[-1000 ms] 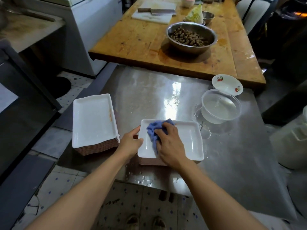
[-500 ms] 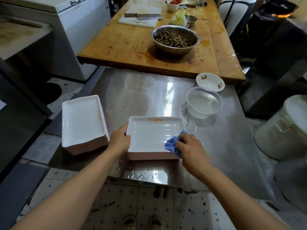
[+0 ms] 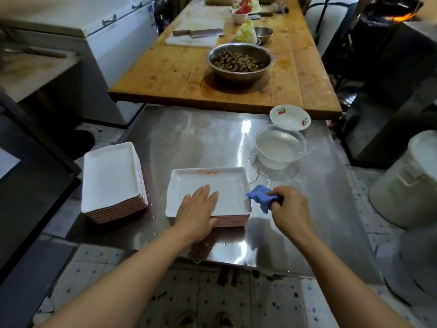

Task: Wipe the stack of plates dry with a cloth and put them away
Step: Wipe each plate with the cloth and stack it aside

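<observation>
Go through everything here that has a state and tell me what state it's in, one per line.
Left hand: open, flat on the top plate.
Right hand: gripping the blue cloth, off the plate's right edge.
Middle plate stack: top plate face up, being steadied.
Left plate stack: untouched, face up.
Clear plastic bowl: upright, holding water.
Cherry-print bowl: upright, empty.
Steel bowl: full of peanuts.
Steel table: wet with droplets.

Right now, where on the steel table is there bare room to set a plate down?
Free: the far steel table between the plate stacks and the wooden table. Also the right edge beyond the right hand. Crowded: around the plastic bowl, with water spilled.
</observation>
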`<state>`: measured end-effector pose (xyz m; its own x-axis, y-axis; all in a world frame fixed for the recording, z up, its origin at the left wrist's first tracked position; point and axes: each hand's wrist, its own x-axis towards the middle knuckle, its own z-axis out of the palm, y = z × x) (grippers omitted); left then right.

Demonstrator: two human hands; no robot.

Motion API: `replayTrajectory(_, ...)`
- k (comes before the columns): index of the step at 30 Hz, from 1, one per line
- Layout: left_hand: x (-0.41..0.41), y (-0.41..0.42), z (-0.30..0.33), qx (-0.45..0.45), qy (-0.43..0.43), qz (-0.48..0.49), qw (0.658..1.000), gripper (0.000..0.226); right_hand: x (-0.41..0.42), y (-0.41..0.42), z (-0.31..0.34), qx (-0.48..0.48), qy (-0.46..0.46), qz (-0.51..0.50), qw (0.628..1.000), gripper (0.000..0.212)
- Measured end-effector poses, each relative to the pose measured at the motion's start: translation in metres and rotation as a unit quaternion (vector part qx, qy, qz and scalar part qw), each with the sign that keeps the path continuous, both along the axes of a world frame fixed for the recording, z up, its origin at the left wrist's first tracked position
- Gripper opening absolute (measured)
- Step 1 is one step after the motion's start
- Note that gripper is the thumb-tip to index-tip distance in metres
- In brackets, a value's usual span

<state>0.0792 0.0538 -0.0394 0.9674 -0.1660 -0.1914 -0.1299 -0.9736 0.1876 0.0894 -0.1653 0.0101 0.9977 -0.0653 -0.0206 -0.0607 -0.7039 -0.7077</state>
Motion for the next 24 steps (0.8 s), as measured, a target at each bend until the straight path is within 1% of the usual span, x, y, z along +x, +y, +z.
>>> replayTrajectory(4,-0.004,0.001,0.000,0.049,-0.033,-0.013,0.998,0.063,-0.004,-0.004,-0.002,0.030,0.002,0.008,1.000,0.024)
replayTrajectory(7,-0.011,-0.005,0.006,0.043,-0.074,-0.016,0.996,0.050,-0.004,-0.004,-0.003,0.043,-0.004,0.002,0.999,0.023)
replayTrajectory(9,-0.015,-0.007,0.012,0.035,-0.082,-0.009,0.996,0.043,-0.003,-0.003,-0.004,0.056,0.012,-0.011,0.998,0.020)
replayTrajectory(12,-0.014,-0.005,0.023,0.028,-0.094,-0.012,0.995,0.037,-0.003,-0.003,-0.002,0.135,0.071,-0.052,0.987,0.021)
replayTrajectory(14,-0.009,-0.001,0.035,0.021,-0.122,-0.008,0.992,0.036,-0.004,-0.003,0.002,0.193,0.092,-0.078,0.974,0.019)
replayTrajectory(16,-0.001,0.002,0.054,0.021,-0.146,-0.008,0.989,0.031,-0.006,0.000,0.012,0.262,0.097,-0.098,0.955,0.017)
replayTrajectory(18,0.005,0.006,0.076,0.005,-0.175,0.004,0.985,0.020,-0.006,0.005,0.025,0.298,0.073,-0.108,0.946,0.019)
replayTrajectory(19,0.007,0.010,0.087,-0.026,-0.186,0.024,0.982,0.018,-0.006,0.010,0.033,0.298,0.054,-0.109,0.947,0.020)
replayTrajectory(21,0.008,0.021,0.109,-0.137,-0.192,0.077,0.969,0.019,-0.004,0.020,0.051,0.302,0.011,-0.105,0.947,0.021)
replayTrajectory(24,0.003,0.042,0.139,-0.331,-0.186,0.133,0.916,0.017,-0.001,0.046,0.084,0.338,-0.059,-0.068,0.937,0.018)
